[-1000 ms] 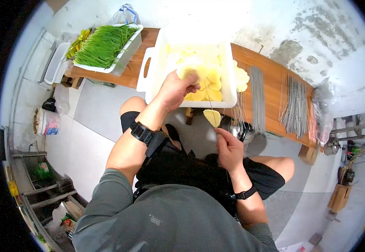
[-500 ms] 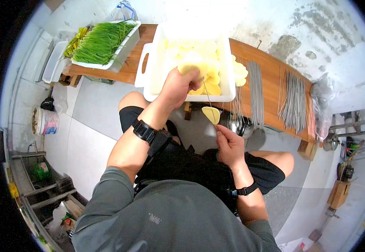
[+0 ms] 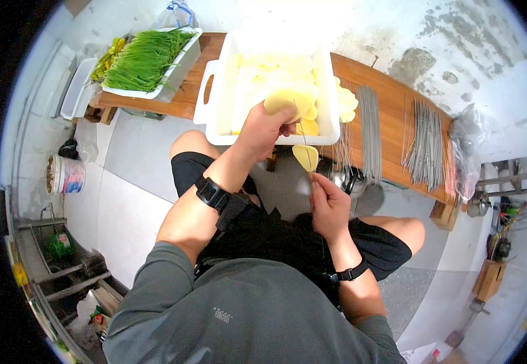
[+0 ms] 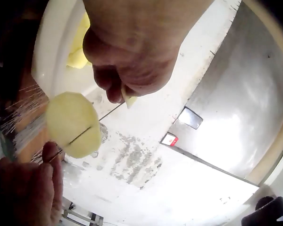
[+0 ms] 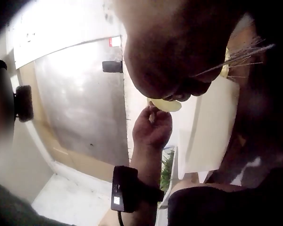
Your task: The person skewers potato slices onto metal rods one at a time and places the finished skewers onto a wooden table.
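Observation:
My left hand (image 3: 260,133) grips pale yellow potato slices (image 3: 286,102) over the front of a white tub (image 3: 215,136), thumb on their near side. A thin metal skewer (image 4: 111,111) reaches from my right hand (image 3: 331,207) up to the slices in the left. One round potato slice (image 3: 305,158) is threaded on it, just above the right fingertips; in the left wrist view the skewer crosses this slice's face. My right thumb and fingers pinch the skewer below that slice. From the right wrist view, the right hand hides most of the skewer.
More slices fill the tub on the wooden bench (image 3: 391,130). Bundles of metal skewers (image 3: 370,133) lie right of it, beside loaded slices (image 3: 346,104). At the left stands a tray of green chives (image 3: 148,60). A metal pot (image 3: 342,176) sits beneath the bench.
The slices in my left hand have shifted right and now show more of their broad face. My right hand, with the skewer and its threaded slice, has come slightly closer to them.

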`<act>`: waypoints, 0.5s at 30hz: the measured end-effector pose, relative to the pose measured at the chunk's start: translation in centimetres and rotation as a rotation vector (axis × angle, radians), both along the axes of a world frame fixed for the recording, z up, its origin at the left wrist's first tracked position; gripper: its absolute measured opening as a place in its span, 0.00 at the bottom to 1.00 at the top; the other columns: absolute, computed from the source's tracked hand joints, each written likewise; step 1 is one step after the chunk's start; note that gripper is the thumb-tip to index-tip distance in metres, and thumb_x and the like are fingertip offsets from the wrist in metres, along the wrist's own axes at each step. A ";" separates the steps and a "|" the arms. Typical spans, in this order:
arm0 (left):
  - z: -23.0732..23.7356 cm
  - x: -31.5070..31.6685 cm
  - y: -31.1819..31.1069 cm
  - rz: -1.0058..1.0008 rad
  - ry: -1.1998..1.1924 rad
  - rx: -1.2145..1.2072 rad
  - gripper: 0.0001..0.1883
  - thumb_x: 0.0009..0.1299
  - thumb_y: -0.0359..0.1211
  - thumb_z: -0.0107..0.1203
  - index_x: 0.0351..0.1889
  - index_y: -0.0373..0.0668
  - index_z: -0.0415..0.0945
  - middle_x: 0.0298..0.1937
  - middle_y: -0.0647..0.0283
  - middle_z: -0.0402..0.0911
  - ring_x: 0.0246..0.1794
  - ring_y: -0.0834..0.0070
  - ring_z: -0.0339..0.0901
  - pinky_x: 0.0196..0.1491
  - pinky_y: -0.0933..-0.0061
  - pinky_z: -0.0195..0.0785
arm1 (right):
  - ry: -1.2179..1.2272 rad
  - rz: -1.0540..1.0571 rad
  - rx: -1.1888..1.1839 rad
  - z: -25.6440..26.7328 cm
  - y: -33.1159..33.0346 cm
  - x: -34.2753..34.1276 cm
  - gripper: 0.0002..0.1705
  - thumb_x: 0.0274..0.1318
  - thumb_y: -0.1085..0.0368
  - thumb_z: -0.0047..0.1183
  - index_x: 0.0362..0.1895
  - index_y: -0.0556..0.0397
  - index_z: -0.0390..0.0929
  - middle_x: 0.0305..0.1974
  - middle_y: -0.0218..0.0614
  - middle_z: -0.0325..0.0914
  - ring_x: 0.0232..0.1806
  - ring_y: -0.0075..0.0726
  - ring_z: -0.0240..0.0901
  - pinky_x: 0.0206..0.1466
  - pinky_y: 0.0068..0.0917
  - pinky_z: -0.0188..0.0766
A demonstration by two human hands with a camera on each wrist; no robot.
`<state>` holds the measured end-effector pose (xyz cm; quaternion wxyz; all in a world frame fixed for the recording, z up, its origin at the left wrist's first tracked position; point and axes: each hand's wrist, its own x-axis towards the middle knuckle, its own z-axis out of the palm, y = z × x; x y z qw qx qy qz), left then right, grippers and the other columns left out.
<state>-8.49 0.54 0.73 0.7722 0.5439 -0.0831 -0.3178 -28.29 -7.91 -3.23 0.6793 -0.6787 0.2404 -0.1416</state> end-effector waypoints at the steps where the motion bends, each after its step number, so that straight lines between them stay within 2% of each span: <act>1: -0.1 0.0 -0.1 -0.002 0.001 0.000 0.09 0.69 0.28 0.53 0.45 0.36 0.74 0.33 0.64 0.78 0.27 0.79 0.72 0.30 0.78 0.66 | 0.001 -0.002 0.000 -0.1 0.0 0.1 0.14 0.65 0.68 0.49 0.50 0.62 0.77 0.31 0.25 0.77 0.31 0.15 0.67 0.36 0.16 0.66; 3: -0.6 0.1 -0.1 0.021 -0.085 0.008 0.11 0.68 0.28 0.54 0.47 0.35 0.73 0.34 0.63 0.78 0.28 0.79 0.73 0.31 0.77 0.67 | 0.018 -0.008 0.045 -0.5 0.0 0.0 0.14 0.65 0.68 0.49 0.50 0.63 0.77 0.29 0.24 0.75 0.30 0.15 0.66 0.34 0.16 0.65; 6: -1.1 0.3 0.1 -0.008 -0.084 0.014 0.13 0.68 0.28 0.55 0.49 0.36 0.72 0.36 0.63 0.79 0.30 0.79 0.75 0.33 0.77 0.68 | 0.008 -0.022 0.090 -0.7 0.2 0.0 0.14 0.65 0.67 0.49 0.50 0.63 0.77 0.28 0.23 0.74 0.29 0.15 0.65 0.32 0.16 0.64; 10: -1.3 0.1 -0.2 0.033 -0.157 -0.012 0.14 0.68 0.29 0.55 0.51 0.35 0.72 0.39 0.63 0.80 0.33 0.79 0.76 0.34 0.78 0.69 | 0.018 -0.024 0.041 -0.8 0.2 0.1 0.14 0.65 0.67 0.49 0.50 0.63 0.77 0.28 0.24 0.75 0.29 0.15 0.65 0.32 0.16 0.65; 12: -1.1 0.1 -0.4 0.093 -0.143 -0.033 0.16 0.69 0.29 0.55 0.53 0.34 0.71 0.41 0.63 0.80 0.36 0.79 0.77 0.36 0.79 0.70 | -0.027 -0.034 0.009 -0.7 0.4 0.2 0.13 0.66 0.68 0.48 0.49 0.60 0.78 0.22 0.21 0.69 0.20 0.13 0.59 0.22 0.14 0.56; 15: -1.0 0.2 -0.5 0.101 -0.152 -0.020 0.17 0.69 0.30 0.55 0.54 0.34 0.71 0.41 0.63 0.80 0.36 0.80 0.76 0.36 0.79 0.71 | -0.027 -0.032 0.017 -0.5 0.4 0.2 0.12 0.66 0.68 0.48 0.49 0.60 0.78 0.22 0.22 0.69 0.20 0.13 0.59 0.22 0.14 0.57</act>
